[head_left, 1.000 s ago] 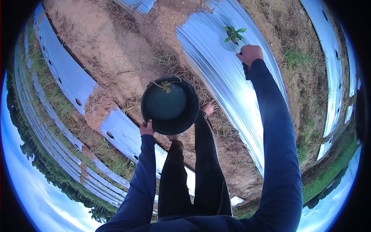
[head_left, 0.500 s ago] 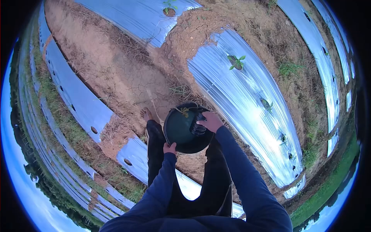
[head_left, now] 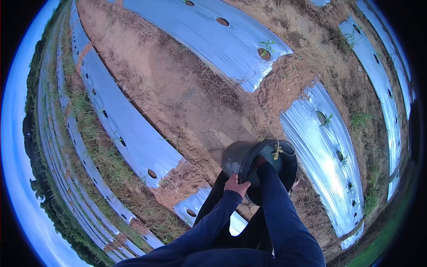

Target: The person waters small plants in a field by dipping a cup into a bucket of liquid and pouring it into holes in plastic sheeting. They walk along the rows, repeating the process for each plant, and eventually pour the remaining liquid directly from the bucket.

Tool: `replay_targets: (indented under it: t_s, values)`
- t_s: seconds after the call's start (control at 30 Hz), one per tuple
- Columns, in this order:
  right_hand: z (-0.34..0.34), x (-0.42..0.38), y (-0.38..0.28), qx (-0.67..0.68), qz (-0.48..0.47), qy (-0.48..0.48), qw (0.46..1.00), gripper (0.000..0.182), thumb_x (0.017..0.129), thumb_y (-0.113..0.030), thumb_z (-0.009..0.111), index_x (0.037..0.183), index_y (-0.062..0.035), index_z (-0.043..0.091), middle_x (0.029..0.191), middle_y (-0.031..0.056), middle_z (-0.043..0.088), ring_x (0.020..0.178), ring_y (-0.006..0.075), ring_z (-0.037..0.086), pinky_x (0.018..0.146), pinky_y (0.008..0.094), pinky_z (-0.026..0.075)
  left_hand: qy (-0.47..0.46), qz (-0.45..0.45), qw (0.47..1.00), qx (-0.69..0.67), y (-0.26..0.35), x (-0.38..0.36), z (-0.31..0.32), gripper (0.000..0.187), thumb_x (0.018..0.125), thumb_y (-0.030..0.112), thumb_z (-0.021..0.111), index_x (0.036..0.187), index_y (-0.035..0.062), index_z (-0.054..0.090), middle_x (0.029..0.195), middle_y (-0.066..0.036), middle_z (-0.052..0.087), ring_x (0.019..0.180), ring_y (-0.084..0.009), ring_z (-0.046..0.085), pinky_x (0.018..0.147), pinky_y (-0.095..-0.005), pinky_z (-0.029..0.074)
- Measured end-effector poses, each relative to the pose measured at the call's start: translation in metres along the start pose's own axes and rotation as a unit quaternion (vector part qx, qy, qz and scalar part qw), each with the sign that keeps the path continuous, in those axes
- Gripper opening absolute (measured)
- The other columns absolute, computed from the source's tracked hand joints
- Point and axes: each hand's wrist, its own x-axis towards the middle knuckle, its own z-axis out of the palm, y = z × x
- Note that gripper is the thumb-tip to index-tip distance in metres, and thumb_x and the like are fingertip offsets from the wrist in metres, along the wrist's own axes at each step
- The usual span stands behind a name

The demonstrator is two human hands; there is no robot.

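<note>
A black bucket (head_left: 235, 156), upright half a second ago, tilts above a soil path (head_left: 204, 111) beside a silver-sheeted bed (head_left: 316, 144); the left hand (head_left: 237, 185) clasps its rim; the right hand (head_left: 261, 161), earlier holding a dark container, reaches inside, its fingers' grip impossible to tell.

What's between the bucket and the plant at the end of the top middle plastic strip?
Between the bucket and the plant, the head view shows brown soil first, then the plastic strip.
</note>
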Motion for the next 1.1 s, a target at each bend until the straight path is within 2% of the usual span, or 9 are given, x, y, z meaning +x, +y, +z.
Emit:
replay_targets:
  t_s: [0.13, 0.17, 0.2, 0.27, 0.4, 0.53, 0.67, 0.93, 1.1]
  values:
    - [-0.059, 0.068, -0.112, -0.149, -0.064, 0.114, 0.98, 0.037, 0.09, -0.029, 0.052, 0.109, -0.0013, 0.067, 0.118, 0.0212, 0.063, 0.112, 0.0363, 0.06, 0.097, 0.045, 0.047, 0.068, 0.081, 0.992, -0.066, 0.059, 0.021, -0.08, 0.04, 0.069, 0.023, 0.078, 0.098, 0.0007, 0.061, 0.088, -0.013, 0.07, 0.085, -0.0263, 0.068, 0.077, -0.0355, 0.052]
    - [-0.074, 0.082, -0.138, -0.163, -0.084, 0.133, 0.974, 0.037, 0.091, -0.029, 0.051, 0.109, -0.0005, 0.066, 0.117, 0.0213, 0.064, 0.111, 0.0368, 0.06, 0.096, 0.0444, 0.048, 0.067, 0.027, 0.997, -0.037, 0.093, 0.019, -0.107, 0.041, 0.068, 0.021, 0.079, 0.098, 0.0007, 0.061, 0.085, -0.011, 0.069, 0.079, -0.023, 0.068, 0.075, -0.0338, 0.052]
    - [-0.08, 0.106, -0.163, 0.006, -0.067, 0.235, 0.97, 0.035, 0.091, -0.031, 0.053, 0.107, -0.0033, 0.066, 0.116, 0.0204, 0.064, 0.11, 0.0352, 0.061, 0.093, 0.0449, 0.049, 0.087, 0.016, 0.996, -0.014, 0.105, 0.028, -0.124, 0.04, 0.067, 0.019, 0.08, 0.098, 0.0007, 0.061, 0.083, -0.008, 0.068, 0.074, -0.019, 0.066, 0.071, -0.0327, 0.052]
    - [-0.17, 0.079, -0.297, -0.035, -0.038, 0.234, 0.971, 0.032, 0.09, -0.032, 0.056, 0.106, -0.0079, 0.068, 0.109, 0.0197, 0.066, 0.102, 0.0342, 0.065, 0.086, 0.0466, 0.052, 0.126, 0.068, 0.987, -0.074, 0.135, 0.065, -0.171, 0.039, 0.067, 0.017, 0.081, 0.097, 0.0006, 0.062, 0.082, -0.005, 0.068, 0.07, -0.0162, 0.064, 0.067, -0.0328, 0.051]
    - [-0.239, 0.091, -0.396, -0.144, -0.106, 0.233, 0.956, 0.025, 0.088, -0.03, 0.058, 0.097, -0.0116, 0.072, 0.09, 0.0123, 0.07, 0.086, 0.0337, 0.069, 0.076, 0.0483, 0.053, 0.188, 0.082, 0.978, -0.046, 0.179, 0.147, -0.233, 0.037, 0.066, 0.017, 0.081, 0.094, -0.0015, 0.064, 0.078, -0.004, 0.064, 0.069, -0.014, 0.058, 0.065, -0.0302, 0.049]
    - [-0.268, 0.128, -0.43, -0.206, -0.269, 0.325, 0.883, 0.014, 0.08, -0.02, 0.061, 0.086, -0.0137, 0.071, 0.082, 0.0037, 0.069, 0.093, 0.0225, 0.063, 0.074, 0.0408, 0.05, 0.172, 0.019, 0.969, -0.174, 0.151, 0.273, -0.296, 0.029, 0.069, 0.013, 0.08, 0.084, 0.0002, 0.059, 0.075, -0.003, 0.059, 0.061, -0.0136, 0.056, 0.055, -0.0288, 0.047]
    - [-0.306, 0.159, -0.455, -0.22, -0.266, 0.323, 0.881, 0.019, 0.075, -0.02, 0.065, 0.093, -0.0171, 0.068, 0.083, -0.0059, 0.062, 0.098, 0.0152, 0.055, 0.075, 0.0325, 0.045, 0.164, -0.03, 0.915, -0.366, 0.171, 0.374, -0.323, 0.031, 0.072, 0.0, 0.072, 0.098, -0.0014, 0.055, 0.088, -0.013, 0.065, 0.073, -0.0255, 0.068, 0.062, -0.0401, 0.059]
    - [-0.365, 0.174, -0.466, -0.118, -0.183, 0.408, 0.887, 0.022, 0.076, -0.017, 0.066, 0.098, -0.0156, 0.067, 0.088, -0.0051, 0.063, 0.097, 0.0161, 0.054, 0.074, 0.0316, 0.045, 0.117, -0.136, 0.936, -0.303, 0.132, 0.525, -0.355, 0.025, 0.074, 0.004, 0.07, 0.091, 0.0032, 0.052, 0.082, -0.011, 0.063, 0.065, -0.0218, 0.064, 0.059, -0.0403, 0.059]
    - [-0.4, 0.166, -0.433, -0.114, -0.062, 0.452, 0.883, 0.013, 0.083, -0.017, 0.062, 0.095, -0.0148, 0.067, 0.088, -0.003, 0.066, 0.096, 0.0178, 0.058, 0.075, 0.0353, 0.049, 0.072, -0.107, 0.956, -0.262, 0.12, 0.53, -0.379, 0.022, 0.074, 0.005, 0.072, 0.086, 0.005, 0.054, 0.079, -0.005, 0.059, 0.061, -0.0174, 0.06, 0.051, -0.031, 0.053]
